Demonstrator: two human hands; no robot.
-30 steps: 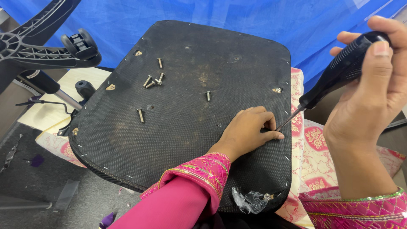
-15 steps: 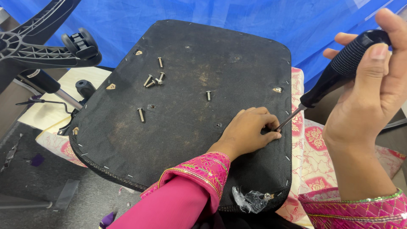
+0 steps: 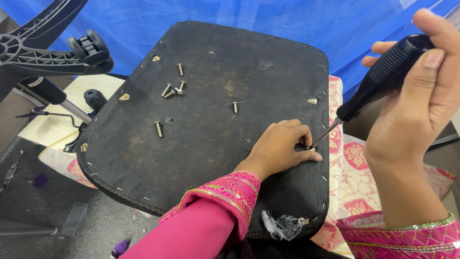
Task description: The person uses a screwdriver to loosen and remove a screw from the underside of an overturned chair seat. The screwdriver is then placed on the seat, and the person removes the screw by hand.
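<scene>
A black fabric-covered chair seat (image 3: 211, 120) lies upside down in front of me. My left hand (image 3: 280, 146) rests on its right side, fingertips pinched around a small metal fitting by the screwdriver tip. My right hand (image 3: 421, 96) grips the black handle of a screwdriver (image 3: 378, 79), its shaft slanting down-left to that fitting. Several loose screws (image 3: 172, 90) lie on the seat's upper left, one more screw (image 3: 158, 128) lower down and another screw (image 3: 235, 107) near the middle.
A black chair base with a caster (image 3: 88, 48) and a gas cylinder (image 3: 45, 91) lie at the left. Blue sheeting (image 3: 239, 14) hangs behind. Floral cloth (image 3: 354, 168) lies under the seat's right edge. A scrap of clear plastic (image 3: 282, 225) sits at the near edge.
The right hand has turned slightly on the screwdriver handle, and the tip stays at the fitting. The left hand has barely moved.
</scene>
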